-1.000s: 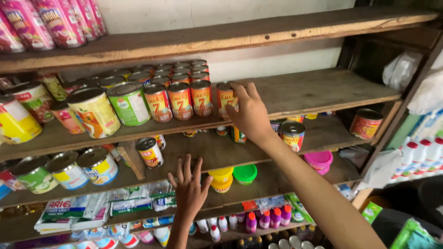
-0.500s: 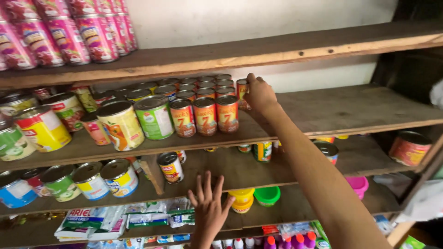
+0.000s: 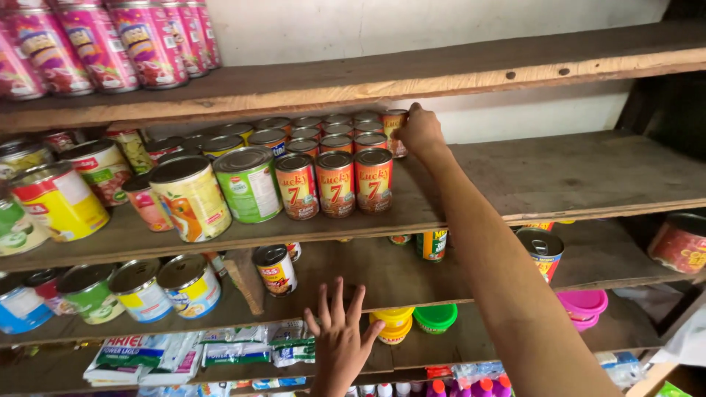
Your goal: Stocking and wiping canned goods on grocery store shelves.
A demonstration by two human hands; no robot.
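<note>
- The wooden shelf (image 3: 588, 176) has many cans at 9 o'clock and bare wood at 3 o'clock.
- The right hand (image 3: 421, 132) is wrapped around the back red can (image 3: 393, 125), standing with its row.
- The left hand (image 3: 340, 340), at 6 o'clock, has fingers spread and holds nothing.

Right hand (image 3: 419, 132) reaches the rearmost can (image 3: 392, 126) at the right end of the rows on the middle shelf (image 3: 588, 176); left hand (image 3: 340, 340) rests flat on the shelf below (image 3: 412, 283), right of a lone can (image 3: 275, 269).
</note>
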